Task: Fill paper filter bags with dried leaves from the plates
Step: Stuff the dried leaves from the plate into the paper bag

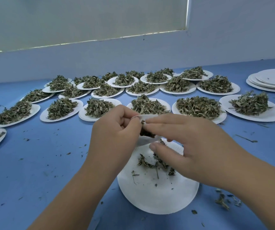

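Paper filter bag (147,117), white, mouth open, held in the air just above the far rim of the near plate (158,196); dark dried leaves (147,133) packed inside. Pinched at its left edge by the left hand (115,130), fingers curled tight on the paper. Touched at the upper rim by the right hand (188,146), fingers stretched almost straight, thumb out below the bag, nothing clasped.

On the near plate itself: a thin leftover scatter (155,161) of leaves and a few stems, most of the white paper showing.

Beyond the near plate, in several rows: heaped plates (221,117) of the same white paper, each carrying a mound of grey-green dried leaves. Far left of the near plate, cut by the frame edge: an edge plate (2,138) with only a shallow layer. Far beyond and to the right of the near plate: a stack of plates (269,82), a couple of crumbs on the top one.

Under the near plate and all around it: blue table (42,171), speckled with leaf crumbs; a small loose clump (223,200) just right of the near plate. Well behind the near plate, past the rows: pale wall (216,47) and a covered window (83,19).
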`<action>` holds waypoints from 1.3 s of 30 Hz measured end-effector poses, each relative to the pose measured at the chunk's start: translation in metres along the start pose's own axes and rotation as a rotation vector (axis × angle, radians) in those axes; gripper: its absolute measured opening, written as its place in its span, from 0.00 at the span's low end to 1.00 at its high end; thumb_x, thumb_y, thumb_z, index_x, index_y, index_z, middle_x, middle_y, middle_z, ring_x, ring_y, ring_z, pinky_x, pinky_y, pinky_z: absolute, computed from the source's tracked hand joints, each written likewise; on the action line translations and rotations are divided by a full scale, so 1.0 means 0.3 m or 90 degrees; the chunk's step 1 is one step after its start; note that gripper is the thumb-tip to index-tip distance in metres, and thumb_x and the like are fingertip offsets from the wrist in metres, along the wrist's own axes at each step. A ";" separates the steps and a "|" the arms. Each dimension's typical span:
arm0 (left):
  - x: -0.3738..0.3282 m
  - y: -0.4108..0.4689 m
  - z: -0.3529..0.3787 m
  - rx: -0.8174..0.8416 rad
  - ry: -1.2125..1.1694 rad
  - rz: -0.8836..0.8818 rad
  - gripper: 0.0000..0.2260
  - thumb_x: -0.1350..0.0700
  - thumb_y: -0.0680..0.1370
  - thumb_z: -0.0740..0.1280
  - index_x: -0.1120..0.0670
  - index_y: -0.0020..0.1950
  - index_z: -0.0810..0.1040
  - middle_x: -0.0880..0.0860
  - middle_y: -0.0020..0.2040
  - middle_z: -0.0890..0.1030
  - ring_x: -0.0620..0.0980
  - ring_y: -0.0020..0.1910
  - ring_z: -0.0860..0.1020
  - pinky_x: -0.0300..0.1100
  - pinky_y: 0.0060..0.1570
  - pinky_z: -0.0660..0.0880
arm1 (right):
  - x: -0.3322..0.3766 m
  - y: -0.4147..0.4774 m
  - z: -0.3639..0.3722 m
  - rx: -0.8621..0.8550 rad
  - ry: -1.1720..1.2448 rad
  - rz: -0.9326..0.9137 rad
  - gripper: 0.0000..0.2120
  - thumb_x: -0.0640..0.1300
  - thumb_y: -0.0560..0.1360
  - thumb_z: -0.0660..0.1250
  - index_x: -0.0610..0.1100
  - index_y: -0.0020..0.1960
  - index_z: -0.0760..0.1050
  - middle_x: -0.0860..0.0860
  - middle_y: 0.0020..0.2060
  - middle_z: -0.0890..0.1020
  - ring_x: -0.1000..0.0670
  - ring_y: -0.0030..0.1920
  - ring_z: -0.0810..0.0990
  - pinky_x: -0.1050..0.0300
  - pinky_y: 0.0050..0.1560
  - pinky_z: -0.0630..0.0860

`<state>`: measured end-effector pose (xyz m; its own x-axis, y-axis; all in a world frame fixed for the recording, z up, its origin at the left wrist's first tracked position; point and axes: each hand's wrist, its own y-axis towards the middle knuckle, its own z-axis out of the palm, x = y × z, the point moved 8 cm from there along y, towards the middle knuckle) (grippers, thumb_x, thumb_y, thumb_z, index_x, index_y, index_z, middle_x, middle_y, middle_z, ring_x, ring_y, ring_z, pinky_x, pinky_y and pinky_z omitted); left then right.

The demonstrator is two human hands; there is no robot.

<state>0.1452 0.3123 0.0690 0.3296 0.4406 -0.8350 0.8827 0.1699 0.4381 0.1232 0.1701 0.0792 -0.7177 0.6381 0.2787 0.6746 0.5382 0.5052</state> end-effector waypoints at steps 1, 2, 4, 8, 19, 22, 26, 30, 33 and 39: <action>-0.001 0.000 0.002 0.005 -0.007 0.000 0.09 0.61 0.75 0.67 0.49 0.38 0.79 0.45 0.25 0.73 0.39 0.24 0.68 0.27 0.25 0.64 | 0.003 0.000 0.024 0.036 -0.023 0.000 0.16 0.57 0.75 0.59 0.58 0.60 0.77 0.67 0.60 0.76 0.62 0.51 0.77 0.52 0.39 0.79; -0.005 -0.003 0.007 0.011 -0.011 0.005 0.08 0.60 0.75 0.67 0.49 0.38 0.80 0.45 0.25 0.73 0.38 0.24 0.68 0.27 0.25 0.64 | 0.004 0.001 0.048 0.066 -0.048 -0.002 0.17 0.59 0.75 0.58 0.59 0.61 0.75 0.68 0.61 0.74 0.61 0.52 0.78 0.52 0.39 0.78; -0.015 -0.009 0.018 0.024 -0.011 0.021 0.09 0.61 0.75 0.67 0.48 0.38 0.80 0.46 0.26 0.74 0.38 0.25 0.69 0.26 0.26 0.65 | 0.010 0.007 0.081 0.097 -0.074 -0.010 0.18 0.60 0.74 0.55 0.59 0.61 0.73 0.69 0.63 0.72 0.59 0.52 0.78 0.55 0.37 0.76; -0.026 -0.011 0.012 0.017 0.030 0.056 0.10 0.62 0.75 0.67 0.48 0.38 0.79 0.48 0.28 0.75 0.38 0.26 0.70 0.27 0.27 0.65 | 0.012 0.012 0.052 0.050 0.009 -0.032 0.14 0.54 0.75 0.61 0.58 0.59 0.77 0.67 0.62 0.74 0.59 0.48 0.79 0.58 0.37 0.75; -0.008 0.029 -0.073 -0.063 0.020 0.054 0.10 0.61 0.77 0.66 0.48 0.39 0.79 0.52 0.29 0.74 0.41 0.25 0.67 0.27 0.24 0.64 | -0.157 -0.022 0.058 0.206 0.067 0.090 0.17 0.57 0.72 0.68 0.66 0.60 0.72 0.69 0.57 0.69 0.66 0.57 0.69 0.69 0.49 0.65; -0.010 0.030 -0.081 -0.072 0.022 0.060 0.11 0.61 0.77 0.66 0.47 0.39 0.79 0.47 0.27 0.72 0.40 0.25 0.67 0.27 0.25 0.64 | -0.146 -0.050 0.138 0.338 0.022 0.083 0.30 0.60 0.71 0.69 0.68 0.69 0.62 0.69 0.71 0.52 0.66 0.70 0.50 0.63 0.64 0.58; -0.007 0.029 -0.072 -0.067 0.026 0.058 0.10 0.61 0.76 0.66 0.48 0.39 0.79 0.46 0.28 0.73 0.40 0.26 0.68 0.27 0.26 0.65 | -0.134 -0.044 0.156 0.349 -0.026 0.066 0.35 0.63 0.72 0.65 0.65 0.75 0.54 0.64 0.76 0.44 0.64 0.71 0.43 0.53 0.72 0.53; -0.004 0.025 -0.059 -0.057 0.020 0.053 0.09 0.61 0.76 0.66 0.49 0.40 0.80 0.45 0.26 0.72 0.40 0.25 0.67 0.27 0.26 0.64 | -0.140 -0.047 0.167 0.352 -0.072 0.060 0.32 0.62 0.74 0.61 0.59 0.76 0.57 0.60 0.75 0.58 0.58 0.71 0.53 0.58 0.72 0.56; -0.004 0.022 -0.056 -0.050 0.030 0.060 0.10 0.61 0.76 0.66 0.47 0.39 0.80 0.46 0.26 0.71 0.41 0.26 0.67 0.28 0.26 0.64 | -0.133 -0.050 0.161 0.333 -0.076 0.053 0.26 0.61 0.74 0.61 0.57 0.71 0.66 0.61 0.67 0.70 0.56 0.65 0.62 0.56 0.67 0.65; -0.007 0.019 -0.043 -0.040 0.040 0.062 0.10 0.62 0.76 0.66 0.48 0.39 0.79 0.51 0.28 0.73 0.40 0.25 0.67 0.27 0.26 0.64 | -0.126 -0.060 0.156 0.361 -0.016 0.059 0.28 0.63 0.72 0.65 0.61 0.70 0.65 0.66 0.63 0.70 0.64 0.65 0.59 0.58 0.66 0.66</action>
<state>0.1452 0.3238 0.0777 0.3897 0.5118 -0.7657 0.8241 0.1774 0.5380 0.1461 0.1621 0.0214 -0.6513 0.7059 0.2785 0.7267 0.6859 -0.0391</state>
